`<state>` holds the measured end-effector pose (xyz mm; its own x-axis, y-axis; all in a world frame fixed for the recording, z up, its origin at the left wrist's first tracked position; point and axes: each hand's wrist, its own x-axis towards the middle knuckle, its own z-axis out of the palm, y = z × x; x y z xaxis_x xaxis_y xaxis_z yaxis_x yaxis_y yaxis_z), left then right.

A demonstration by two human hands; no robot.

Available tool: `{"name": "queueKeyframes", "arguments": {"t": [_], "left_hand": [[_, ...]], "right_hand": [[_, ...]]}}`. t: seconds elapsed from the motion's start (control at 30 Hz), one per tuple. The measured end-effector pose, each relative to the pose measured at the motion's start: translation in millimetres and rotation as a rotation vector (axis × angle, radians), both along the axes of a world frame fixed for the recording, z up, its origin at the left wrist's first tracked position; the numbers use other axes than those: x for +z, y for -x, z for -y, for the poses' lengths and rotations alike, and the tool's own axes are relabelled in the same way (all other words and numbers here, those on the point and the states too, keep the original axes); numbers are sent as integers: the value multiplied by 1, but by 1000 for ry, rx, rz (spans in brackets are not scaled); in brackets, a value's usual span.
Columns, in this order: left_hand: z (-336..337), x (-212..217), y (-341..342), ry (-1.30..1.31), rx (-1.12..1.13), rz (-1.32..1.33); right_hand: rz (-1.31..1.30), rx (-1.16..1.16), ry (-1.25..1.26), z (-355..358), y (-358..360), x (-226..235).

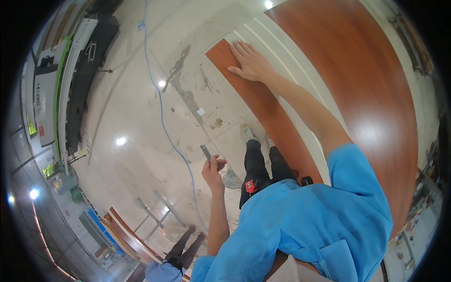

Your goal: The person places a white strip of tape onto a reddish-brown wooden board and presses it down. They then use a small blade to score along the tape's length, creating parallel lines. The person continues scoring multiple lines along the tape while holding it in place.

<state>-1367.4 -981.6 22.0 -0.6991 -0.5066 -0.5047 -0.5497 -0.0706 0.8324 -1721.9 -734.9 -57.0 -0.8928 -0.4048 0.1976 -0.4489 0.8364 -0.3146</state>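
My left hand (213, 172) is closed around a short, flat, dark grey strip-like tool (205, 152), its far end standing up out of the fist. What the grip covers is hidden. My right hand (252, 62) lies flat, fingers spread, on the far end of a long, narrow reddish-brown wood-grain panel (268, 105). This panel runs from there back toward my waist. Beside it on the right is a pale band with lighter lengthwise strips (287, 54). Further right lies a wide reddish-brown panel (357, 80) with a glossy surface.
A thin blue hose (162, 110) winds across the stained pale floor (127, 155). Along the left stands a large grey and black machine (66, 89) with a green stripe. Another person (171, 263) is at lower left, near a metal frame (162, 211) and leaning boards (134, 237).
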Motion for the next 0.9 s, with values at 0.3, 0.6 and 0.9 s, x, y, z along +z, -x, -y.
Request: {"name": "queueKeyframes", "arguments": {"t": [0.3, 0.6, 0.9], "left_hand": [[-56, 6, 230, -508, -185, -395], [-132, -24, 365, -953, -202, -392], [-140, -36, 377, -942, -501, -235]], "right_hand": [[65, -17, 265, 28, 82, -2], [628, -407, 1129, -41, -19, 52], [495, -744, 1074, -49, 17, 66]]}}
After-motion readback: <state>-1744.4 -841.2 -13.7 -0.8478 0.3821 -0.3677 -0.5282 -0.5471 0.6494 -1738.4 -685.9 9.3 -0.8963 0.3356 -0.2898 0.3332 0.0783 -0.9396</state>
